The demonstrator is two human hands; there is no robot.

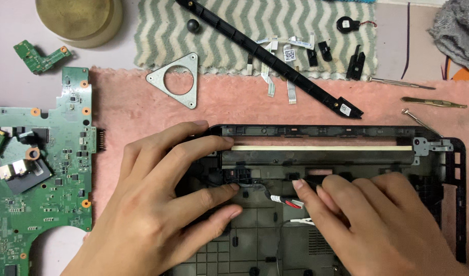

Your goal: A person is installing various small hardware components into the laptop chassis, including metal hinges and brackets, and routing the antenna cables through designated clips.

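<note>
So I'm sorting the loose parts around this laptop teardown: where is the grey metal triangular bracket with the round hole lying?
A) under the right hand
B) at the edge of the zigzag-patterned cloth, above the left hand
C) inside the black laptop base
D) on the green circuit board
B: the triangular bracket lies half on the zigzag cloth, above the left hand, clear of the circuit board and the laptop base.

Laptop base shell (275,240): matt black plastic, ribbed; circuit board (50,168): green, semi-gloss; triangular bracket (186,94): brushed bare metal; pink mat (142,107): fuzzy cloth; striped towel (234,25): woven, rough; long strip (275,56): black plastic.
</note>
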